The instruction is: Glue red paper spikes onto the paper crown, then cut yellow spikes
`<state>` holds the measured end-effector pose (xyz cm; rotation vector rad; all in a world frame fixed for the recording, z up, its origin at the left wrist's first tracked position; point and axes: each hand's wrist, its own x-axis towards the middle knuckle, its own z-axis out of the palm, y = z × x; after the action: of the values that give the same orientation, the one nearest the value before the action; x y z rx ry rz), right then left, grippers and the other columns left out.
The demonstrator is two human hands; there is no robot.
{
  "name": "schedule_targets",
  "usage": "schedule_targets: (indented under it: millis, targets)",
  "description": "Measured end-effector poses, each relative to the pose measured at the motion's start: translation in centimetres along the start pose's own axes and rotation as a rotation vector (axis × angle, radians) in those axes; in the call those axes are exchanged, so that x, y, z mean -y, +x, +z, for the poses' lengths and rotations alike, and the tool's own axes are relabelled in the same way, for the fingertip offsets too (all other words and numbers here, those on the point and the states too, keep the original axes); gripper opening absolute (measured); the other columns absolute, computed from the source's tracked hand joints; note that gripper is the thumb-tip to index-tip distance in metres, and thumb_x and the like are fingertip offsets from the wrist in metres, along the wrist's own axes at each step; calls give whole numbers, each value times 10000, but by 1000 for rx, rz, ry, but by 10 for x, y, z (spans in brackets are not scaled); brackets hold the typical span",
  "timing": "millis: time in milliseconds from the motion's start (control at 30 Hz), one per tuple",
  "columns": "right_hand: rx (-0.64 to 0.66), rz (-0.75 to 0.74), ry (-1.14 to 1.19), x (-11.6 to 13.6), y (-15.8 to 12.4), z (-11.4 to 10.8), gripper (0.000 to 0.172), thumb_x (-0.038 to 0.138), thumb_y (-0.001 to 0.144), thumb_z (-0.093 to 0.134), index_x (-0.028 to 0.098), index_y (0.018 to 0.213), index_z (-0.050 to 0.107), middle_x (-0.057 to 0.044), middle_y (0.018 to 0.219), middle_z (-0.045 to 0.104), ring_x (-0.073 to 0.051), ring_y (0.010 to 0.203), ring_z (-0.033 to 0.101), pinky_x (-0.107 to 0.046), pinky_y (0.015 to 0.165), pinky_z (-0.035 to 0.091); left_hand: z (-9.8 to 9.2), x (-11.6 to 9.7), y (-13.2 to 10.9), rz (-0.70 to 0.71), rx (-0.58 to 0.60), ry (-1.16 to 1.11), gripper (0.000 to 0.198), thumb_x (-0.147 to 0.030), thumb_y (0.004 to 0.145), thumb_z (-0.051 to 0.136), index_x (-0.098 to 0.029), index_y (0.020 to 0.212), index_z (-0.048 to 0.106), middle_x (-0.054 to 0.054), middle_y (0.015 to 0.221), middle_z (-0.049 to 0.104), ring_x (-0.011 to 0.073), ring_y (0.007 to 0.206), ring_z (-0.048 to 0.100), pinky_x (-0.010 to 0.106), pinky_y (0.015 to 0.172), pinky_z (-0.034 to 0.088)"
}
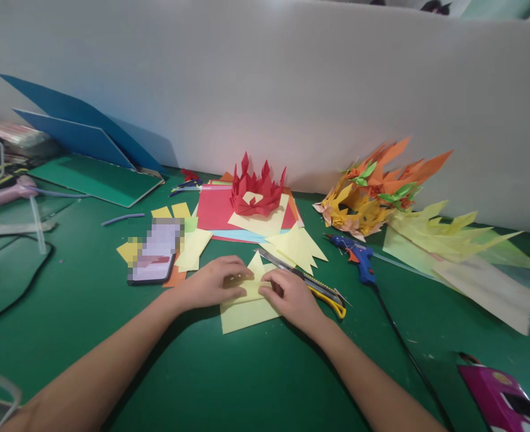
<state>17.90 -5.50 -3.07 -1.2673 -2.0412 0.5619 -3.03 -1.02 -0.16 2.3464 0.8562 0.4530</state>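
A pale yellow sheet of paper [233, 318] lies in front of me, its upper part folded over and a pointed tip showing between my hands. My left hand [217, 281] holds the fold from the left, with thumb and fingers bent on the paper. From the right, my right hand [292, 297] grips the same fold, its thumb and index finger close together. Just beyond that hand lies a cutting tool with a yellow handle [330, 300]. Zigzag-cut pale yellow pieces [298, 246] rest behind the paper.
A red paper crown [256, 195] sits on coloured sheets at the back. Left of my hands lies a phone [157, 252]. To the right are a blue glue gun [359, 258] with a cord, orange and yellow paper crowns [373, 204], and a magenta box [494, 390].
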Motion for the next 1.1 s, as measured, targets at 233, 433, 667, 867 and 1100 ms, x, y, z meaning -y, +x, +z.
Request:
schedule_targets:
  millis: [233, 433, 667, 867, 1100]
  targets:
    - [-19, -11, -19, 0, -4, 2, 97, 229, 838, 523, 204, 899, 594, -4, 687, 592, -164, 613, 535, -275, 598, 411, 4, -1, -2, 59, 15, 67, 240, -185, 827, 568, -212, 1054, 643, 60, 990, 569, 196, 938, 561, 322, 809, 476]
    - [-29, 14, 4, -4, -6, 0, 197, 212, 821, 535, 200, 1014, 573, 14, 652, 558, -167, 599, 530, -283, 601, 427, 6, 1, -1, 52, 22, 70, 210, -190, 847, 546, -208, 1052, 591, 64, 1029, 582, 206, 968, 547, 337, 821, 470]
    - [-32, -7, -14, -5, -6, 0, 165, 219, 834, 520, 203, 984, 587, 9, 654, 562, -167, 597, 528, -284, 604, 423, 9, 9, 0, 132, 37, 54, 153, -198, 870, 526, -213, 951, 654, 66, 1002, 568, 197, 965, 547, 325, 852, 456]
    - [-29, 26, -17, -5, -4, 1, 130, 210, 812, 550, 201, 934, 591, 25, 627, 543, -157, 567, 513, -274, 585, 398, 8, 10, 1, 147, 53, 40, 175, -161, 857, 537, -213, 965, 665, 62, 995, 568, 190, 970, 546, 320, 859, 460]
    - [-27, 117, 18, -5, -1, 2, 124, 198, 780, 611, 196, 901, 587, 49, 599, 518, -135, 529, 485, -253, 548, 354, 8, 12, 0, 167, 77, 43, 245, -99, 849, 496, -206, 994, 661, 77, 1053, 545, 191, 1024, 534, 321, 888, 456]
